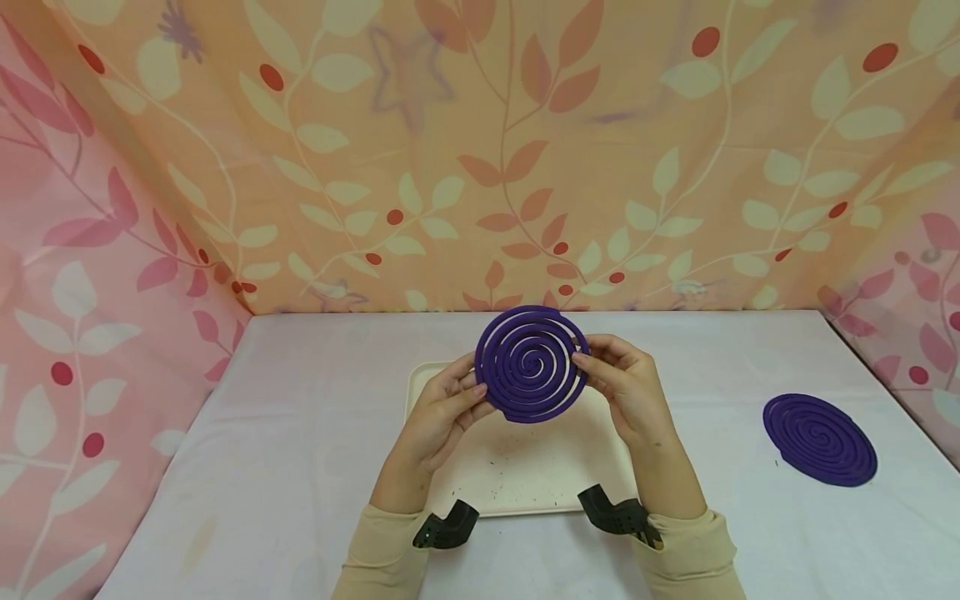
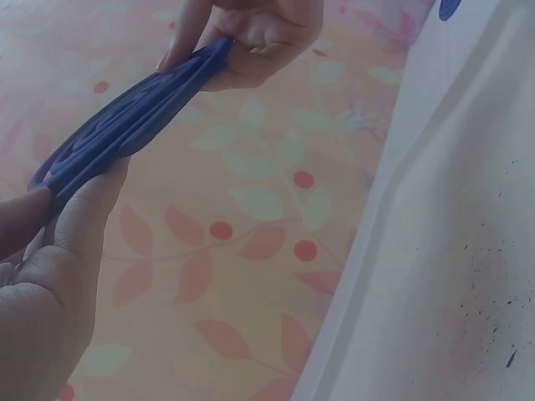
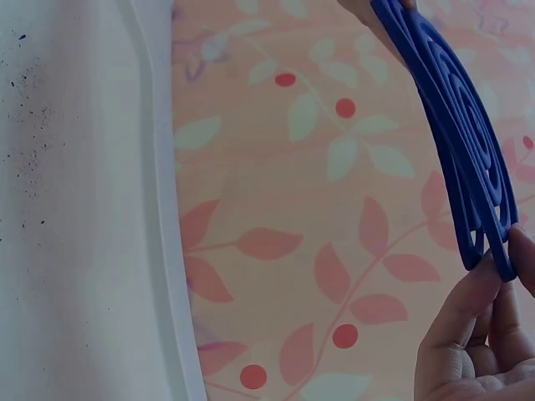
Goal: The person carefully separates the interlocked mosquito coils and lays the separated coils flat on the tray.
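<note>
A purple mosquito coil (image 1: pixel 520 394) is held up over the tray, its spiral face toward the head camera. On its left rim, my left hand (image 1: pixel 442 417) pinches it between thumb and fingers. My right hand (image 1: pixel 630 390) grips the right rim the same way. Seen edge-on in the left wrist view, the coil (image 2: pixel 134 121) slants between both hands. In the right wrist view the coil (image 3: pixel 451 150) shows slight gaps between its rings, and fingers hold its lower end. Another purple coil (image 1: pixel 821 440) lies flat on the table at the right.
Below the hands, a cream tray (image 1: pixel 525 479) sits on the white-covered table (image 1: pixel 300 467), with small dark crumbs scattered in it. A few specks lie beside the second coil. Patterned cloth (image 1: pixel 510 167) hangs behind and at both sides. Black mounts (image 1: pixel 447 527) sit at the wrists.
</note>
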Motion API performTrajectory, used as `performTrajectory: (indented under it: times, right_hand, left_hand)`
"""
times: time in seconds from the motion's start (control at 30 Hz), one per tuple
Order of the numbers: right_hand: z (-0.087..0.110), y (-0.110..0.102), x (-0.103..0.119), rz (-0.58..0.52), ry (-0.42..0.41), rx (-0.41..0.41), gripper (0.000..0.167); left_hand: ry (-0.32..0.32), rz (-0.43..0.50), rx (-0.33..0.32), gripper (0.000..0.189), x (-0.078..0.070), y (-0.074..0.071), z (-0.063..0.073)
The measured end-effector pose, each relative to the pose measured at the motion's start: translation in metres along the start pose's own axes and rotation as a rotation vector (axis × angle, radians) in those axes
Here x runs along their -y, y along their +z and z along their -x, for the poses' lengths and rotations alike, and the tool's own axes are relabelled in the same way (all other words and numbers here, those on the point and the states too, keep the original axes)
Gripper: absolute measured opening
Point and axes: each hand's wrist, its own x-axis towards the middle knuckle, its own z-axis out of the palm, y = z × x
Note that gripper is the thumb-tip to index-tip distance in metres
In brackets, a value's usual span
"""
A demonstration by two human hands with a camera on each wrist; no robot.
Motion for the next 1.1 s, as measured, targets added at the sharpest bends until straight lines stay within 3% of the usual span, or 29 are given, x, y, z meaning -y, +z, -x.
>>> performTrajectory:
  times: [0.3,1.1]
  right_hand:
    - [0.0004,-0.0012,0.0004,0.030,-0.007,-0.001,0.014]
    - [0.0005,-0.0022,0.0001,0.007,0.029,0.038,0.026]
  left_hand:
    - [0.003,-0.004,-0.016,0.046,0.0003,-0.0009,-0.0011]
    - [0.006,0.003,-0.023,0.048,-0.0009,-0.0014,-0.0006]
